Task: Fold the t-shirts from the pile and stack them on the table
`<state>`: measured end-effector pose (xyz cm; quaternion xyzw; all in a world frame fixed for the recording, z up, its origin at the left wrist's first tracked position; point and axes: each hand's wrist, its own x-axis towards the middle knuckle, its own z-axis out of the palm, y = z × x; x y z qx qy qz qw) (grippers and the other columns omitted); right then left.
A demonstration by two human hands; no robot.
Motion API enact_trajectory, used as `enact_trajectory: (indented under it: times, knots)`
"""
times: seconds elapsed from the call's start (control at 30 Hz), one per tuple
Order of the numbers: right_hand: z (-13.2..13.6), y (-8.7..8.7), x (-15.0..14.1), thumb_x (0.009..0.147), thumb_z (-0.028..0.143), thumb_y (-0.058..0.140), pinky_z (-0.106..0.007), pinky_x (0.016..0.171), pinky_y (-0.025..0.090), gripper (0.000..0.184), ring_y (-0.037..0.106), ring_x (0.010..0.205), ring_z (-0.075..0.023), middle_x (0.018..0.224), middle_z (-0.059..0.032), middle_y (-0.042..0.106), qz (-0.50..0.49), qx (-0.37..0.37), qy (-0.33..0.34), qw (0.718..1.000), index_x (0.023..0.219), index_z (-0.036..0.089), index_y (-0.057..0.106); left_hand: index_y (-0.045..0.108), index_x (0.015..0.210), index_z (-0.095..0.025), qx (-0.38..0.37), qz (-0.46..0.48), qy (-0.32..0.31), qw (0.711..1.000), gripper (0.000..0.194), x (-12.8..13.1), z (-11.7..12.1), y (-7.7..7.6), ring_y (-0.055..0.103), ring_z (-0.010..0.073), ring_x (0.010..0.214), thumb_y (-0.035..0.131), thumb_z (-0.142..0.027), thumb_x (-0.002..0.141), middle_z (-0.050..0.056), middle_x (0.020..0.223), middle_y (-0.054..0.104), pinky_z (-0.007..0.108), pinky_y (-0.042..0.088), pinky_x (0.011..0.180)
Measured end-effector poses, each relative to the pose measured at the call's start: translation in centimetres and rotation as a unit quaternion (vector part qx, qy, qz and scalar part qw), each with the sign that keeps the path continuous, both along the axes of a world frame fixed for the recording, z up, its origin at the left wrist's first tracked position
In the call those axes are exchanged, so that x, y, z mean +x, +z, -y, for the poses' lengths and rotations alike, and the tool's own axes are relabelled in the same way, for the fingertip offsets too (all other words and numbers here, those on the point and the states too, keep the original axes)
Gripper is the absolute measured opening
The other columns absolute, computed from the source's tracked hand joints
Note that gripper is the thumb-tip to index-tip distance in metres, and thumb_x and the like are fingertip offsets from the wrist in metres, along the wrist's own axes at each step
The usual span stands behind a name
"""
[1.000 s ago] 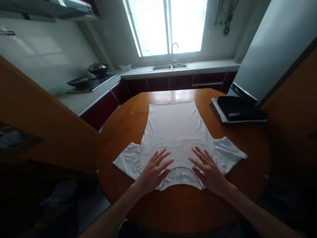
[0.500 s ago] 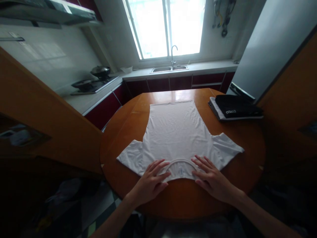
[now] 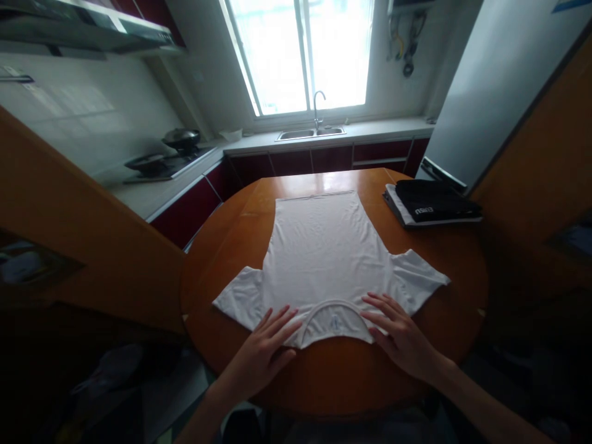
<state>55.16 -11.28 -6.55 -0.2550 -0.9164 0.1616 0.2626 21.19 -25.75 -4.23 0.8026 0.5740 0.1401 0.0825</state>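
Note:
A white T-shirt (image 3: pixel 326 253) lies spread flat on the round wooden table (image 3: pixel 231 237), its neckline toward me and its hem at the far side. Both short sleeves point outward. My left hand (image 3: pixel 264 353) rests with fingers spread at the shoulder left of the collar. On the other side, my right hand (image 3: pixel 398 336) is open too, its fingertips at the shoulder just right of the collar. Neither hand grips the cloth. A small printed mark shows inside the back of the neck.
Folded dark and white clothes (image 3: pixel 432 203) are stacked at the table's right rear. Beyond the table stand a counter with a sink (image 3: pixel 311 133), and a stove with pans (image 3: pixel 182 139) to the left. A tall pale refrigerator (image 3: pixel 490 86) stands behind the stack.
My left hand has slid left, away from the collar, and my right hand has shifted slightly outward from it. The neckline is now more exposed. The view has shifted a little.

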Motion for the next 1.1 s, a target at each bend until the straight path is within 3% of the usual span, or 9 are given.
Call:
enact_trajectory:
  times: [0.1, 0.2, 0.3, 0.4, 0.53, 0.7, 0.9, 1.0, 1.1]
  knots:
    - [-1.0, 0.7, -1.6, 0.101, 0.026, 0.050, -0.052, 0.117, 0.039, 0.027, 0.050, 0.138, -0.0267, 0.140, -0.0094, 0.062, -0.014, 0.013, -0.008, 1.000, 0.119, 0.025, 0.071, 0.060, 0.135, -0.027, 0.084, 0.042, 0.152, 0.984, 0.037, -2.8, -1.1, -0.6, 0.050, 0.0236, 0.139, 0.049, -0.029, 0.101, 0.006, 0.145, 0.058, 0.045, 0.037, 0.119]
    - [-2.3, 2.0, -3.7, 0.100, 0.025, 0.050, -0.052, 0.115, 0.040, 0.026, 0.050, 0.137, -0.0272, 0.139, -0.0105, 0.062, -0.008, 0.027, 0.023, 0.999, 0.117, 0.024, 0.071, 0.064, 0.128, -0.019, 0.140, 0.042, 0.319, 0.936, 0.037, -7.1, -1.8, -1.3, 0.058, 0.0275, 0.126, 0.048, -0.032, 0.097, 0.012, 0.132, 0.064, 0.044, 0.044, 0.112]
    - [-3.5, 3.4, -6.8, 0.099, 0.023, 0.051, -0.053, 0.113, 0.041, 0.026, 0.050, 0.136, -0.0280, 0.138, -0.0110, 0.062, 0.001, 0.040, 0.069, 0.997, 0.116, 0.024, 0.070, 0.066, 0.124, -0.014, 0.125, -0.008, 0.464, 0.877, 0.040, -10.6, -1.7, -1.8, 0.060, 0.0326, 0.117, 0.051, -0.036, 0.094, 0.016, 0.123, 0.066, 0.046, 0.046, 0.105]
    - [-4.4, 4.4, -11.0, 0.098, 0.022, 0.053, -0.053, 0.112, 0.041, 0.026, 0.052, 0.134, -0.0282, 0.136, -0.0114, 0.063, 0.007, 0.044, 0.119, 0.992, 0.117, 0.024, 0.070, 0.070, 0.118, -0.015, 0.087, -0.045, 0.555, 0.826, 0.041, -11.9, -1.3, -2.2, 0.060, 0.0345, 0.111, 0.054, -0.043, 0.093, 0.016, 0.116, 0.066, 0.045, 0.048, 0.097]
    - [-5.0, 4.0, -17.4, 0.098, 0.024, 0.054, -0.050, 0.113, 0.041, 0.029, 0.052, 0.133, -0.0277, 0.137, -0.0123, 0.063, 0.032, 0.032, 0.184, 0.982, 0.122, 0.021, 0.069, 0.069, 0.108, -0.019, 0.069, -0.051, 0.594, 0.800, 0.032, -11.6, -1.4, -2.7, 0.060, 0.0336, 0.104, 0.057, -0.045, 0.093, 0.014, 0.106, 0.066, 0.043, 0.047, 0.090]
    - [-5.0, 2.2, -23.1, 0.100, 0.030, 0.051, -0.051, 0.117, 0.036, 0.038, 0.042, 0.143, -0.0292, 0.150, -0.0140, 0.053, 0.075, 0.013, 0.227, 0.971, 0.135, 0.019, 0.062, 0.066, 0.091, -0.021, 0.041, -0.045, 0.600, 0.798, 0.019, -11.8, -1.8, -2.9, 0.062, 0.0315, 0.100, 0.061, -0.039, 0.090, 0.012, 0.103, 0.065, 0.041, 0.046, 0.088]
    - [-4.8, 1.0, -24.9, 0.100, 0.044, 0.050, -0.065, 0.120, 0.020, 0.058, 0.023, 0.153, -0.0338, 0.163, -0.0152, 0.034, 0.156, -0.008, 0.291, 0.944, 0.152, 0.018, 0.044, 0.052, 0.082, -0.022, 0.081, 0.108, 0.589, 0.797, 0.009, -12.9, -1.0, -2.7, 0.064, 0.0215, 0.077, 0.059, -0.028, 0.086, 0.002, 0.079, 0.064, 0.031, 0.048, 0.074]
    - [-4.7, 1.0, -24.9, 0.100, 0.041, 0.052, -0.064, 0.120, 0.022, 0.053, 0.029, 0.151, -0.0333, 0.160, -0.0159, 0.040, 0.138, -0.033, 0.293, 0.945, 0.147, 0.017, 0.050, 0.052, 0.085, -0.022, 0.144, 0.187, 0.572, 0.786, 0.011, -12.6, -0.8, -1.5, 0.063, 0.0199, 0.074, 0.061, -0.028, 0.082, 0.001, 0.078, 0.062, 0.030, 0.049, 0.071]
    - [-4.7, 1.4, -24.8, 0.100, 0.035, 0.050, -0.051, 0.115, 0.038, 0.039, 0.050, 0.136, -0.0286, 0.146, -0.0152, 0.057, 0.040, -0.113, 0.227, 0.967, 0.133, 0.019, 0.062, 0.058, 0.098, -0.021, 0.219, 0.237, 0.522, 0.790, 0.019, -10.7, -1.4, 1.0, 0.066, 0.0203, 0.084, 0.063, -0.029, 0.082, 0.003, 0.091, 0.066, 0.030, 0.053, 0.077]
